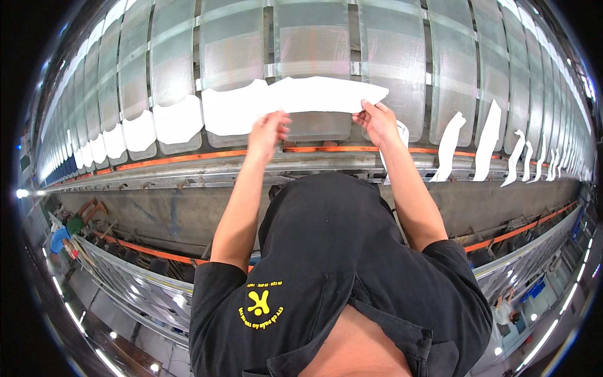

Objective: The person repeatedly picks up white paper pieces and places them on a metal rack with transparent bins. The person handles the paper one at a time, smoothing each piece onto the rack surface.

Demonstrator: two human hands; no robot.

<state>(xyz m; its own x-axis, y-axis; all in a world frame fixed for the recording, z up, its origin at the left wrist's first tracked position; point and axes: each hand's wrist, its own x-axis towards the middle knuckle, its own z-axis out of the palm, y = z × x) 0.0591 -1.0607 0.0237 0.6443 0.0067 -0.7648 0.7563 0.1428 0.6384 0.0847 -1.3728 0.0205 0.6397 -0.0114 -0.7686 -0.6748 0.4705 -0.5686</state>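
Note:
A white cut fabric piece [317,95] stretches across grey, translucent panels in front of me, narrowing toward its right end. My right hand [379,121] pinches its lower edge near that end between thumb and fingers. Just below the piece's left part is my left hand [270,133], slightly smeared by motion, with fingers apart and nothing seen in them. Another white fabric piece [233,110] lies flat on the neighbouring panel to the left, meeting or overlapped by the first one; which of these I cannot tell. Behind my right wrist, a white strip [403,133] hangs partly hidden.
A row of panels [392,56] runs left and right, with more white pieces [178,119] on the left ones. White strips [450,146] drape over the front edge at right. An orange rail [207,154] runs along the front. Two other people are far off behind me.

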